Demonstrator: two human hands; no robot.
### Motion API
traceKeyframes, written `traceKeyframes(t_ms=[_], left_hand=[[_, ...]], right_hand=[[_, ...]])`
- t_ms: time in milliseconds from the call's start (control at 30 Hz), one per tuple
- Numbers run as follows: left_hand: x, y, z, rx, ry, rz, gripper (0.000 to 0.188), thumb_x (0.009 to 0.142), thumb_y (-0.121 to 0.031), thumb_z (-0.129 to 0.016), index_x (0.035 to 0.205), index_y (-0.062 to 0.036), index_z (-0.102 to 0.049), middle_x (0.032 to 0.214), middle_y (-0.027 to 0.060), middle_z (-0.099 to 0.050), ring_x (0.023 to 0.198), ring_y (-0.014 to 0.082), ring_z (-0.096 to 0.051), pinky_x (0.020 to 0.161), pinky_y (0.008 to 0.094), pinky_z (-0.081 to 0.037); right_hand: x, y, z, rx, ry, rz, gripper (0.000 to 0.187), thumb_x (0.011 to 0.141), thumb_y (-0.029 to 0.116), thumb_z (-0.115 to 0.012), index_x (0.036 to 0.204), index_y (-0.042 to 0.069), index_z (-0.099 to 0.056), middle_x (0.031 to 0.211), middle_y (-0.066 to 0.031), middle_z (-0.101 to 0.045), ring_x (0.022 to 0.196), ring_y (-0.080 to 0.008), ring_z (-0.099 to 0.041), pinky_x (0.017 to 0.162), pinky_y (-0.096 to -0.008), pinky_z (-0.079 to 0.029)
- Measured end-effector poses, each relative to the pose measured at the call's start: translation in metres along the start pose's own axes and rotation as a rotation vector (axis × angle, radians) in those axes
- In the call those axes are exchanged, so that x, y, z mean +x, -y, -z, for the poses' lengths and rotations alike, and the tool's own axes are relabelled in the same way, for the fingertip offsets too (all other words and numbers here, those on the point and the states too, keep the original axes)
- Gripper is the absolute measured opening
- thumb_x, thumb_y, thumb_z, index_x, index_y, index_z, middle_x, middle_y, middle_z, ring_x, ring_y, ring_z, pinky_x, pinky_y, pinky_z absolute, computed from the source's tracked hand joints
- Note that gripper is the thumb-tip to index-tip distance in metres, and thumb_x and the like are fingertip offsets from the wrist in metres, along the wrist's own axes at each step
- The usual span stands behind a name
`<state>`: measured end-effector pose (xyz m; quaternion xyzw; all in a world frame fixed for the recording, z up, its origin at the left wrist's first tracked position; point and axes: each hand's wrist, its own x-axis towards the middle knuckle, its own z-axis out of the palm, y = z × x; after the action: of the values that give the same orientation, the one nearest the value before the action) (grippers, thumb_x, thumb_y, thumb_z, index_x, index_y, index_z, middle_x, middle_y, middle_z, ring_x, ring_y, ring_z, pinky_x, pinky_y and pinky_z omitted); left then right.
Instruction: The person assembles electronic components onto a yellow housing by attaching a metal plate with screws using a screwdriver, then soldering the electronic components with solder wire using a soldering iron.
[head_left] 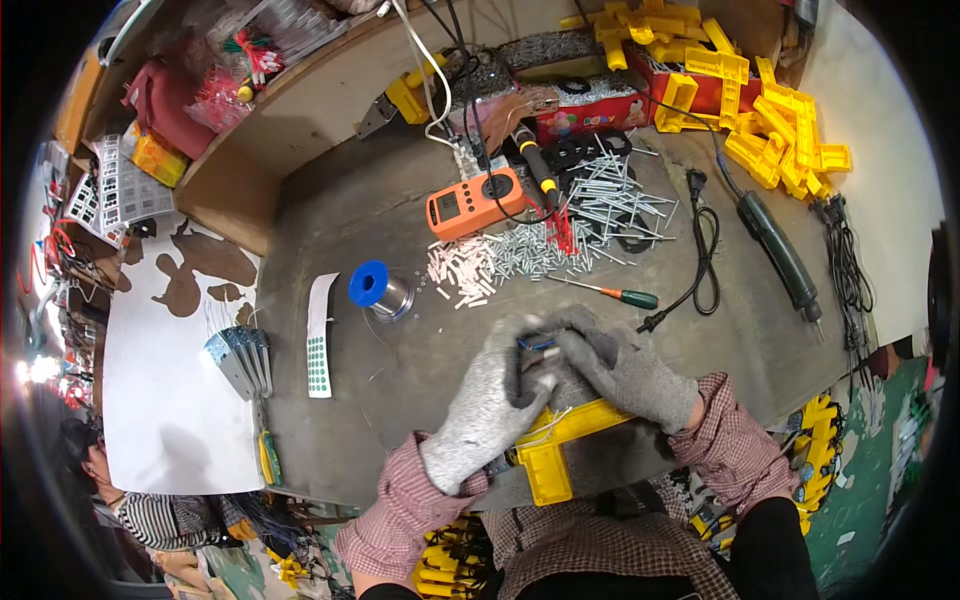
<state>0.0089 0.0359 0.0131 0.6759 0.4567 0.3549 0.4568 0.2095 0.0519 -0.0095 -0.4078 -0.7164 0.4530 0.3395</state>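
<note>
My left hand (495, 395) and my right hand (635, 370), both in grey knit gloves, meet above the near edge of the bench. Their fingers are curled toward each other. A bit of blue wire (537, 344) shows between the fingertips; whatever else they grip is hidden by the gloves. Just below the hands lies a yellow plastic housing (545, 470), shaped with a side arm, with thin white wires (545, 428) across it. The right hand covers part of the housing's far end.
On the bench lie a solder spool (385, 290), a green-dotted sticker strip (319, 340), an orange meter (474, 203), white sleeves (462, 270), loose screws (615, 195), a screwdriver (610, 293), a black power cord (705, 260) and a dark green electric tool (780, 255). Yellow housings (790, 125) pile up back right.
</note>
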Motion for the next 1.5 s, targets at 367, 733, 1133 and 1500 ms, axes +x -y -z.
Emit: traceKeyframes(t_ms=[367, 733, 1133, 1500], left_hand=[[-0.011, 0.018, 0.009, -0.084, -0.069, 0.213, 0.035, 0.102, -0.032, -0.053, 0.089, -0.0001, -0.059, 0.07, 0.0032, -0.055, 0.066, 0.0129, -0.051, 0.061, 0.0312, -0.043], [-0.024, -0.053, 0.11, 0.936, 0.614, 0.602, 0.052, 0.094, -0.051, -0.055, 0.112, -0.0033, -0.068, 0.088, 0.0227, -0.069, 0.084, 0.0349, -0.069, 0.075, 0.0452, -0.054], [0.183, 0.074, 0.01, 0.494, -0.006, 0.114, 0.026, 0.086, -0.026, -0.067, 0.087, 0.0009, -0.066, 0.072, 0.0171, -0.064, 0.072, 0.0287, -0.066, 0.068, 0.0409, -0.051], [0.101, 0.012, 0.031, -0.189, 0.077, 0.418, 0.014, 0.091, -0.017, -0.063, 0.088, -0.0032, -0.063, 0.076, 0.0034, -0.066, 0.064, 0.0082, -0.059, 0.059, 0.0237, -0.049]], right_hand=[[-0.001, -0.002, -0.007, -0.201, 0.054, 0.159, 0.03, 0.091, 0.027, -0.068, 0.117, 0.011, -0.068, 0.11, -0.014, -0.066, 0.104, -0.0311, -0.064, 0.092, -0.0443, -0.048], [-0.003, 0.016, 0.041, -0.203, 0.435, -0.341, 0.039, 0.1, 0.02, -0.049, 0.138, 0.008, -0.051, 0.132, -0.0189, -0.057, 0.103, -0.0304, -0.064, 0.095, -0.0428, -0.049], [0.004, -0.025, 0.006, 0.073, 0.243, 0.058, 0.036, 0.101, 0.034, -0.047, 0.124, 0.007, -0.053, 0.103, -0.0101, -0.065, 0.092, -0.0233, -0.064, 0.084, -0.0374, -0.048], [0.023, -0.026, 0.011, 0.837, 0.002, -0.525, 0.026, 0.101, 0.026, -0.047, 0.105, 0.004, -0.061, 0.078, 0.0021, -0.053, 0.058, -0.0042, -0.038, 0.05, -0.0204, -0.028]])
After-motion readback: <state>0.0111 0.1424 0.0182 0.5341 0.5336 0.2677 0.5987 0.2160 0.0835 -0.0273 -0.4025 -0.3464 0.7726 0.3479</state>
